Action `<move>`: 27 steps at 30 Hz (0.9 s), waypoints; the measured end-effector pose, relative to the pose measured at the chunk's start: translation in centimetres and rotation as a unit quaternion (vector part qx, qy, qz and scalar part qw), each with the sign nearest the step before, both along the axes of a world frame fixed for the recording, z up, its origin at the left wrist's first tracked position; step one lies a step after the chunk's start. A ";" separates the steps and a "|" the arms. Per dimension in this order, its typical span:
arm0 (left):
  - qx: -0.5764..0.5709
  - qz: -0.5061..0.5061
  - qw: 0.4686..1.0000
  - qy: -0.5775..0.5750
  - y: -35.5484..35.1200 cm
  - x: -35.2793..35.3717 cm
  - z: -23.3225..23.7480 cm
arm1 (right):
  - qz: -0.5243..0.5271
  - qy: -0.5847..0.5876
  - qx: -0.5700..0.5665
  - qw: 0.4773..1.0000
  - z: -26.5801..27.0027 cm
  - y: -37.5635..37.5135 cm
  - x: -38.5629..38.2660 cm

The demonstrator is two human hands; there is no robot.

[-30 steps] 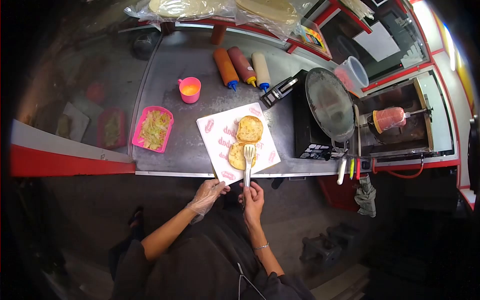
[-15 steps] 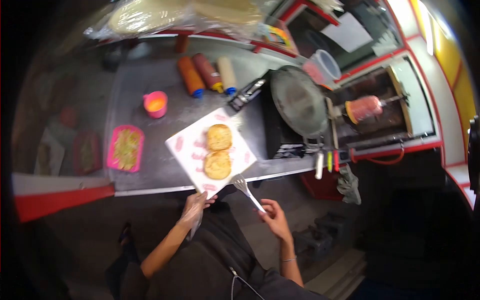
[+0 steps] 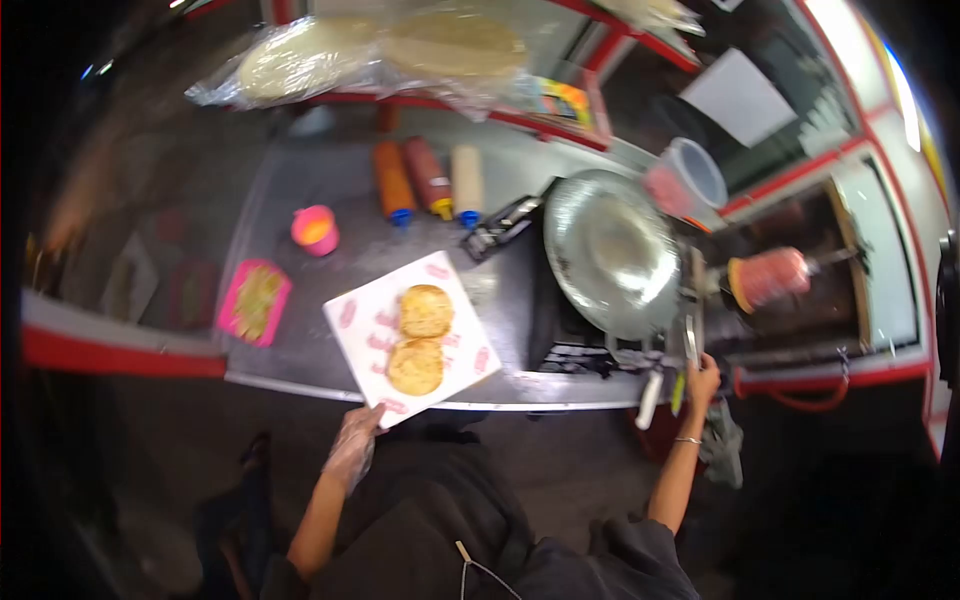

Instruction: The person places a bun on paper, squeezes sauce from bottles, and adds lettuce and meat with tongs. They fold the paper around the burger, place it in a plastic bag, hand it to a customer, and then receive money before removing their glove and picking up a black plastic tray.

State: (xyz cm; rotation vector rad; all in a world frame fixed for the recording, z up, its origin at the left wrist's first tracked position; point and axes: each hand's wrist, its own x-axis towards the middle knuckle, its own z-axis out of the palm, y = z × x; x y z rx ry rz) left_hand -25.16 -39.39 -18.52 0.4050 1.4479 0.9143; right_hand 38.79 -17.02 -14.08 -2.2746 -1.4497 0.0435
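My left hand (image 3: 352, 442), in a clear plastic glove, pinches the near corner of a white sheet of printed paper (image 3: 462, 300). Two round bun halves (image 3: 416, 367), browned on their upturned faces, lie touching on that sheet. Over at the right, my right hand (image 3: 705, 382) is closed around the slotted spatula (image 3: 691, 342), whose metal part points away from me. It is beside the counter edge, just right of a white-handled knife (image 3: 650, 398) and a green handle (image 3: 678, 392).
A wide metal pan (image 3: 612, 255) sits on the black stove, with tongs (image 3: 500, 228) to its left. Three squeeze bottles (image 3: 428, 178), a pink cup (image 3: 315, 232) and a pink tray of shredded vegetables (image 3: 256, 303) stand on the counter. Meat on a spit (image 3: 772, 278) is at right.
My right hand has carried the spatula from beside the paper's near edge to the right, by the knives. My left hand keeps its hold on the paper. The camera view has shifted slightly.
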 end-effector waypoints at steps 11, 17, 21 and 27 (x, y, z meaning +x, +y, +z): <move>0.008 0.141 0.988 -0.059 -0.7 1.3 -0.1 | 0.000 -0.066 0.021 0.998 -1.0 5.3 2.9; 0.058 -0.007 0.998 -0.004 3.3 -3.6 2.6 | 0.292 0.265 0.098 0.914 12.8 5.1 -31.6; 0.052 -0.060 0.993 0.092 5.9 -7.0 0.9 | 0.507 0.221 0.000 0.833 4.7 12.7 -49.7; 0.056 -0.076 0.974 0.204 5.2 -9.1 -0.9 | 0.344 -0.172 -0.135 0.913 -3.1 22.9 -59.9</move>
